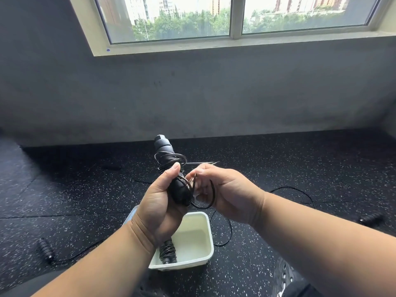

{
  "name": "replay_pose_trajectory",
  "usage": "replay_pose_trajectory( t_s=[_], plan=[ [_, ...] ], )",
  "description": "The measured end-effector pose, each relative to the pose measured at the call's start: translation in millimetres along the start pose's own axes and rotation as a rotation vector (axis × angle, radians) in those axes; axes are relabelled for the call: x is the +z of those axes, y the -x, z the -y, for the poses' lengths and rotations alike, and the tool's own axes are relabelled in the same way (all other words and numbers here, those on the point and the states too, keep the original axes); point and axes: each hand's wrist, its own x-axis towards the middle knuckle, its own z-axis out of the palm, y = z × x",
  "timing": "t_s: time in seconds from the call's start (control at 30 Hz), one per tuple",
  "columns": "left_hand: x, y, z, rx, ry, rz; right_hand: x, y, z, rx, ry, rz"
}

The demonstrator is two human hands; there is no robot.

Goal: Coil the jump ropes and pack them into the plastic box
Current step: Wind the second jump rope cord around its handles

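My left hand (162, 202) grips the black handles of a jump rope (166, 151), held upright above the box, with thin cord looped several times round them. Just to the right, my right hand (222, 189) pinches the cord, and one dark loop curves under its fingers. Below the hands stands the white plastic box (201, 239); a coiled black jump rope (168, 251) lies in its near left corner. Another jump rope lies loose on the floor, its cord (300, 190) running right to a handle (369, 218) and left to a second handle (46, 250).
The floor is black speckled rubber matting. A grey wall with a wide window stands behind. A dark shoe (287, 277) shows at the bottom right, and a translucent lid edge (131, 213) peeks out left of the box.
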Motion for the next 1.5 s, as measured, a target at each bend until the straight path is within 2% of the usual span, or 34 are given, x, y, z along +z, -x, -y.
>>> replay_pose_trajectory(
  t_s=[0.1,0.3,0.5,0.7,0.87,1.0,1.1,1.2,1.33,1.5],
  plan=[
    [-2.7,-1.0,-2.5,-0.014,0.029,-0.038,-0.2,0.6,1.7,-0.013,0.028,0.015],
    [-12.8,-7.2,-6.3,-0.007,0.021,-0.055,-4.0,5.4,3.1,0.047,-0.096,0.1],
    [-13.3,-2.1,-8.1,-0.002,0.019,-0.04,-10.2,5.6,1.9,0.081,-0.05,0.068],
    [-18.1,-4.4,-6.9,0.023,0.015,0.043,-11.8,6.7,4.5,0.136,0.026,0.011],
    [-19.0,-5.0,-6.8,0.029,-0.07,0.067,-13.7,-1.7,-3.2,0.192,0.179,-0.164],
    [-16.8,-5.1,-1.0,0.021,-0.126,0.132,-10.6,-7.3,-7.4,0.253,-0.042,-0.242],
    [-13.6,-3.9,6.8,0.053,-0.185,0.202,-9.1,-11.4,-6.3,0.16,-0.143,-0.239],
    [-14.4,-5.3,10.1,0.133,-0.289,0.141,-19.9,-18.2,-7.2,0.117,-0.177,-0.397],
    [-26.2,-10.2,-5.6,0.214,-0.278,-0.015,-53.3,-19.0,-12.9,0.255,-0.186,-0.584],
    [-39.1,-15.0,-21.4,0.238,-0.261,-0.059,-85.5,-20.6,-21.1,0.35,-0.102,-0.634]
  ],
)
